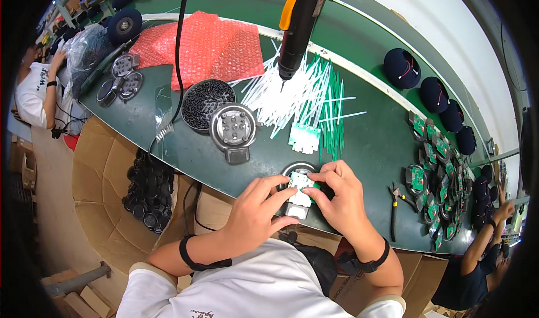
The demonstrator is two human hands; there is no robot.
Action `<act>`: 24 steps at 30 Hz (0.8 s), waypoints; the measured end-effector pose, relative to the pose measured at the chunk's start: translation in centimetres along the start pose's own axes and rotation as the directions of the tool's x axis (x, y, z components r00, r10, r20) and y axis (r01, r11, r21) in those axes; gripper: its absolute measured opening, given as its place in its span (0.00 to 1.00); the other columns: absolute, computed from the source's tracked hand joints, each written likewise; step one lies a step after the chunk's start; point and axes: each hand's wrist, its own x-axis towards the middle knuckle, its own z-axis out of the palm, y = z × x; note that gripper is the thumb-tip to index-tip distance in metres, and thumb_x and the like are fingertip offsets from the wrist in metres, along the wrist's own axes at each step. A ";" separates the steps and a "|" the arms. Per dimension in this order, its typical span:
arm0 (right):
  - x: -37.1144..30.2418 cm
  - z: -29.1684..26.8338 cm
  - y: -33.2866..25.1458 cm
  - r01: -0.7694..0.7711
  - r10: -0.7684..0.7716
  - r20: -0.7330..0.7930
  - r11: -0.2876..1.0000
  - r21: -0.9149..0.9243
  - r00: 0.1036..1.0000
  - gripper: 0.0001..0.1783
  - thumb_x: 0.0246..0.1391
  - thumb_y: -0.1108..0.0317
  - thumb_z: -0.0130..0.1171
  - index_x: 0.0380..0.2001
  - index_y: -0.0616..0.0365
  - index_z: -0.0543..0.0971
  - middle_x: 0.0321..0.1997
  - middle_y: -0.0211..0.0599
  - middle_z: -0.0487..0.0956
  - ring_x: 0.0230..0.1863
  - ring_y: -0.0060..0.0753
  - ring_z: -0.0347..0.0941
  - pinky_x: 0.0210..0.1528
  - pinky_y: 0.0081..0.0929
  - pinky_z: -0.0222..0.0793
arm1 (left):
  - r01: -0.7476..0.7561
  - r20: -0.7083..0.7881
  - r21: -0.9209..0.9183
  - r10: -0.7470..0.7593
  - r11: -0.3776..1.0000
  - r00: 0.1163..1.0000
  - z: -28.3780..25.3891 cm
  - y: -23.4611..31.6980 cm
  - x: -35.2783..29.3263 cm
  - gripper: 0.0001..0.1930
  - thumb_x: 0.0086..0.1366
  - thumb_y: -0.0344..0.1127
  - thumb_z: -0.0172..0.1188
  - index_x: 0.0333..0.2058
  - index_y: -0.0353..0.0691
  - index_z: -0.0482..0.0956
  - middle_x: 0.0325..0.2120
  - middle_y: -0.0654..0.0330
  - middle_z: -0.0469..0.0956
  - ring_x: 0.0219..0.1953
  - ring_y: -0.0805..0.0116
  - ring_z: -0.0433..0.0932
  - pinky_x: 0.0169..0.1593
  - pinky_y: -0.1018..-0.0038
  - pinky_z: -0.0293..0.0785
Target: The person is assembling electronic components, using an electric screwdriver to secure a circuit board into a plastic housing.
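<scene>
A green bench (370, 138) curves from 10 to 4 o'clock; near 6 o'clock the left hand (252, 214) and right hand (337, 197) pinch a small green board (301, 181) over a round metal part (297, 169)

A single head-worn fisheye view looks steeply down, close over the green workbench (370, 144), its straight edges bowing toward the dark rim
</scene>
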 end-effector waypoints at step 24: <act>-2.8 2.6 -2.3 0.057 0.029 -0.286 0.956 0.288 0.958 0.21 0.44 0.82 0.74 0.44 0.58 0.89 0.44 0.39 0.83 0.43 0.36 0.84 0.44 0.28 0.80 | 0.040 -0.011 -0.166 -0.042 0.985 0.999 -2.0 1.1 2.6 0.19 0.60 0.40 0.73 0.48 0.39 0.85 0.44 0.53 0.84 0.44 0.56 0.86 0.45 0.67 0.83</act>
